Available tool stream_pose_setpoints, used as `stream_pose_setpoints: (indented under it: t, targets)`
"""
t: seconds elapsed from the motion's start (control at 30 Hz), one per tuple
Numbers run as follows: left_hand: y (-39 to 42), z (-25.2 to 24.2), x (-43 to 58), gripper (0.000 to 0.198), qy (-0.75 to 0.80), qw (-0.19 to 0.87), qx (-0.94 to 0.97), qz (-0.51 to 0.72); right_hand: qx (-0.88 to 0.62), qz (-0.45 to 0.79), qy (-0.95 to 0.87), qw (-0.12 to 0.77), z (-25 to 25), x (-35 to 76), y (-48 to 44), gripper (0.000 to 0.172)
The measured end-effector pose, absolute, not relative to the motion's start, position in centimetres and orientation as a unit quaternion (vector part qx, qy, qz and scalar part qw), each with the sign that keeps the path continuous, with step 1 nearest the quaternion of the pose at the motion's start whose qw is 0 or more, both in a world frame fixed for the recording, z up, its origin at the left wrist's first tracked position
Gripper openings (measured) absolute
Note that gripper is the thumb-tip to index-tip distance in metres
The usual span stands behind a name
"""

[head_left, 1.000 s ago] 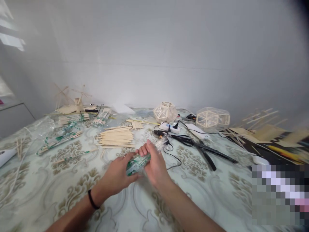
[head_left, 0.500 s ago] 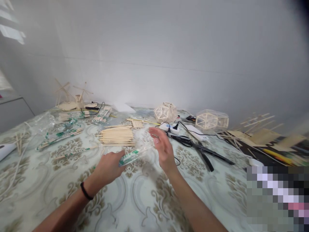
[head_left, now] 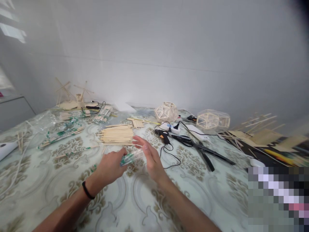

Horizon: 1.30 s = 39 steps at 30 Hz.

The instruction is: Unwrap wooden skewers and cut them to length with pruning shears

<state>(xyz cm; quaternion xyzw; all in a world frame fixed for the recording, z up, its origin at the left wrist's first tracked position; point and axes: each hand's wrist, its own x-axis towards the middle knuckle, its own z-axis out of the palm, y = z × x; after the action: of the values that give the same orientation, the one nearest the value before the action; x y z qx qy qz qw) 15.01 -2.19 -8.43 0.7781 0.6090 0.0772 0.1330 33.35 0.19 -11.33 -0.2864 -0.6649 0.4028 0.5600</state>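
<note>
Over patterned cloth (head_left: 131, 203) near a grey wall (head_left: 154, 48), the left hand (head_left: 109, 167) grips a green-printed packet (head_left: 127, 158), the right hand (head_left: 154, 162) loosely uncurled.

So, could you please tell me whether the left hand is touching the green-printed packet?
Touching: the head view shows the left hand gripping the green-printed packet at one end.

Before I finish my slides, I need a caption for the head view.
Left hand gripping a green-printed packet, right hand open beside it, near a pile of wooden sticks.
</note>
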Motion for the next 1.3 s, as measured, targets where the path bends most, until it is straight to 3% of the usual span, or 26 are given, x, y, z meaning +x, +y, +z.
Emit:
stream_pose_setpoints:
  t: [0.1,0.27,0.67,0.77,0.9,1.0,1.07,1.3]
  targets:
    - [-2.3,-8.5,15.1,0.029,0.612,0.124,0.778,0.072,-0.283,0.392,-0.693,0.534,-11.4,32.9,-0.2,0.041]
    - [-2.5,-8.6,15.1,0.028,0.609,0.124,0.780,0.074,-0.287,0.330,-0.694,0.572,-11.1,33.1,-0.6,0.044]
    - [-2.6,-8.6,15.3,0.030,0.606,0.140,0.779,0.081,-0.255,0.322,-0.757,0.508,-10.2,32.5,-1.8,0.045]
    - [-2.5,-7.8,14.8,0.023,0.600,0.164,0.771,0.136,-0.291,0.327,-0.714,0.547,-9.9,33.5,-0.9,0.045]
    - [-2.7,-6.6,13.9,0.025,0.543,0.280,0.742,0.276,-0.285,0.401,-0.693,0.527,-9.8,34.3,0.2,0.046]
    - [-3.0,-6.4,13.7,0.031,0.481,0.445,0.699,0.288,-0.222,0.498,-0.701,0.459,-9.9,33.7,0.1,0.062]
    - [-3.2,-6.7,13.8,0.028,0.433,0.518,0.680,0.284,-0.210,0.523,-0.692,0.451,-9.8,33.1,-0.3,0.064]
    - [-3.2,-7.4,14.4,0.034,0.390,0.580,0.647,0.305,-0.263,0.526,-0.627,0.510,-9.4,32.4,-1.3,0.030]
